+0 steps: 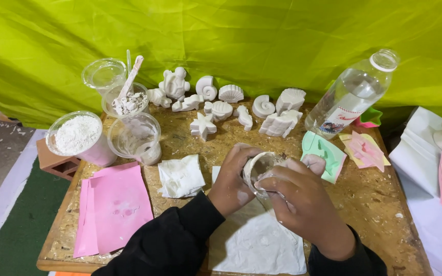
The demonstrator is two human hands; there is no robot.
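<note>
Chipboard table (190, 148) w/ green tarp (231, 36) behind; left hand (229, 182) fingers curled round a small clear cup (260, 171), right hand (303, 202) fingertips pressed into/over its rim; cup held just above a white paper sheet (254, 245) at table front-centre; crumpled tissue (181, 176) and pink sheets (113, 207) to the left; mint mould (326, 153) just right of hands; plaster shell/star casts (231, 107) further back; powder cup (78, 137) far left; water bottle (351, 94) back right.
</note>
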